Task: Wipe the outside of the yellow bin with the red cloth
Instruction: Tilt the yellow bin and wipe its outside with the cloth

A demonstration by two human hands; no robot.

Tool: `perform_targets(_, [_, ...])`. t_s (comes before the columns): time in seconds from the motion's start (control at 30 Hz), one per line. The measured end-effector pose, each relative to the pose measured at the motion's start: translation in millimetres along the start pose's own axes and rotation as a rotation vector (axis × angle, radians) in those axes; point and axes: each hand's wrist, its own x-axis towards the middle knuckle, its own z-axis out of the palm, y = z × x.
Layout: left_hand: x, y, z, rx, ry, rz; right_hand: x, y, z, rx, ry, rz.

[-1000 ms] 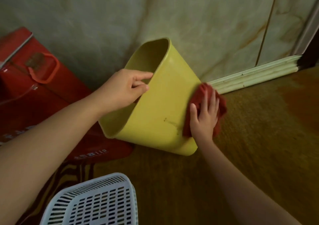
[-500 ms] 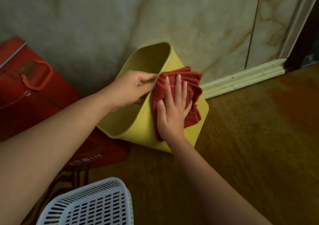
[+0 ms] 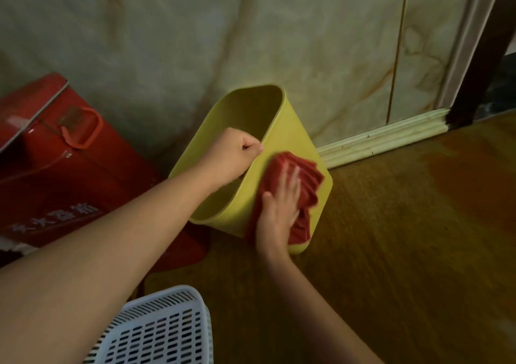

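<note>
The bin (image 3: 287, 151) sits tipped on the floor (image 3: 391, 238) at the foot of the wall (image 3: 251, 28), its open mouth turned up toward ten o'clock and its base corner resting down at five o'clock. You are in the middle of the wiping step: the broad outer side that faces you is the one being worked.

The cloth (image 3: 303, 178) lies bunched against that side, covering its lower half toward the base. Your right hand (image 3: 279, 210) is spread flat on it, fingers extended and pointing to twelve o'clock, pressing the cloth against the plastic rather than gripping it. The blur over fingers and cloth suggests a stroke in progress, though its direction cannot be read.

Your left hand (image 3: 234, 154) is closed into a fist over the near rim at about nine o'clock of the cloth, thumb outside and fingers curled inside, steadying the bin at its tilt.

For the next move, you probably need to carry the cloth across what is uncovered of this face, up to the rim, and then turn the bin with your left hand so the sides toward the wall come round. Keep that rim grip firm, since the bin looks light and may slide on the floor.

A red box (image 3: 55, 168) stands at nine o'clock of the bin, and a white basket (image 3: 156, 330) lies at seven o'clock, near you.
</note>
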Motion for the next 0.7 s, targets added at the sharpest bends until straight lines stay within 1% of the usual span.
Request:
perform_targets(0.07, [1, 3, -8, -0.055, 0.078, -0.062, -19, -16, 5, -0.103, -0.114, -0.223])
perform_targets(0.13, [-1, 7, -12, -0.152, 0.126, -0.131, -22, -16, -5, -0.211, -0.129, -0.331])
perform_targets(0.17, [-3, 9, -14, -0.213, 0.111, -0.161, -21, -13, -12, -0.245, -0.117, -0.37])
perform_targets(0.2, [-6, 10, -16, -0.288, 0.063, -0.195, -18, -10, -18, -0.263, -0.106, -0.392])
perform_targets(0.23, [-11, 10, -19, -0.392, -0.03, -0.243, -15, -5, -25, -0.271, -0.103, -0.388])
perform_targets(0.27, [-21, 8, -24, -0.493, -0.154, -0.286, -11, -1, -30, -0.272, -0.115, -0.36])
perform_targets(0.3, [-32, 0, -30, -0.529, -0.266, -0.294, -5, 5, -35, -0.272, -0.132, -0.312])
perform_targets(0.33, [-44, -12, -36, -0.437, -0.363, -0.25, 2, 11, -38, -0.276, -0.147, -0.257])
perform_targets(0.37, [-56, -24, -43, -0.255, -0.424, -0.176, 9, 16, -41, -0.289, -0.16, -0.211])
perform_targets(0.4, [-68, -36, -48, -0.039, -0.428, -0.102, 15, 21, -44, -0.307, -0.169, -0.185])
perform_targets(0.43, [-79, -45, -52, 0.109, -0.393, -0.046, 19, 25, -44, -0.325, -0.175, -0.177])
perform_targets(0.47, [-88, -51, -53, 0.154, -0.341, -0.016, 21, 27, -43, -0.337, -0.179, -0.179])
perform_targets(0.53, [-95, -50, -50, 0.097, -0.248, 0.022, 21, 28, -40, -0.333, -0.162, -0.182])
perform_targets(0.6, [-91, -38, -44, 0.063, -0.228, 0.063, 24, 26, -43, -0.288, -0.128, -0.156])
perform_targets(0.7, [-78, -14, -32, 0.03, -0.245, 0.126, 31, 22, -60, -0.182, -0.114, -0.093])
